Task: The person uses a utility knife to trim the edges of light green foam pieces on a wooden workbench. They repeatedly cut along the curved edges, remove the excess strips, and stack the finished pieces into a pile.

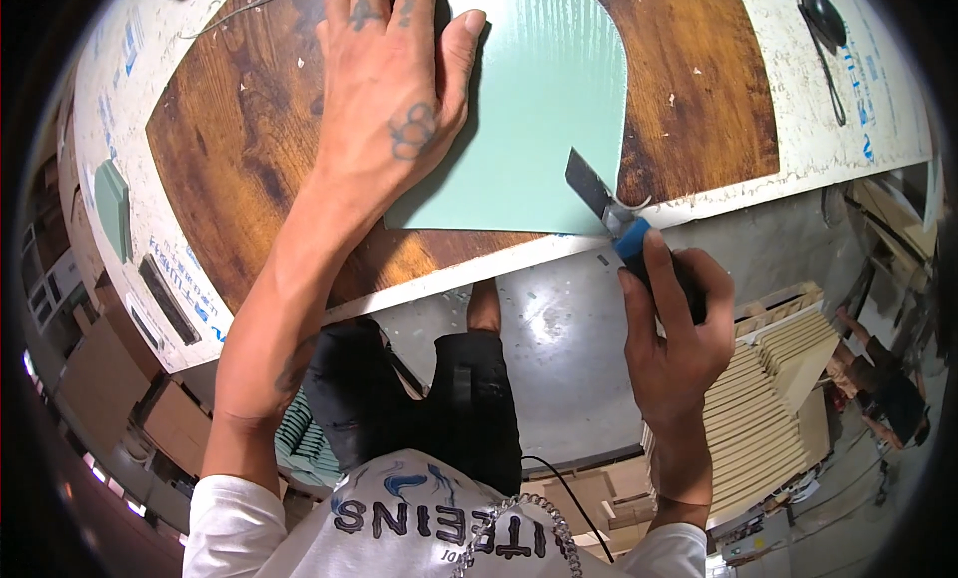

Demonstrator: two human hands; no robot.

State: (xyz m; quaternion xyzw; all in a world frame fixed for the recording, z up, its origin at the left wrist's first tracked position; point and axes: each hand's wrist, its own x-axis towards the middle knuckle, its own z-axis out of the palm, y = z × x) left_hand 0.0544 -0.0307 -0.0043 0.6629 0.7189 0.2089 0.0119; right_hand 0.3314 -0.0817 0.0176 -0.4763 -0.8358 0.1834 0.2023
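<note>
A light green panel (544,99) with a curved right edge lies on a brown wood-grain board (699,69). My left hand (384,89) presses on the panel's left side, its thumb spread from the fingers; the fingertips pass out of the top of the view. My right hand (679,318) is closed round the blue-and-black handle of a knife (591,187). Its broad grey blade points up and left over the panel's lower right corner. A thin pale curl of trimming (637,203) sits beside the blade, at that corner.
The white tabletop (838,159) carries a black corded device (822,17) at far right. Green offcuts (113,211) and a dark flat bar (170,298) lie at left. Stacked tan panels (763,408) stand on the floor at right. Another person (888,388) is farther right.
</note>
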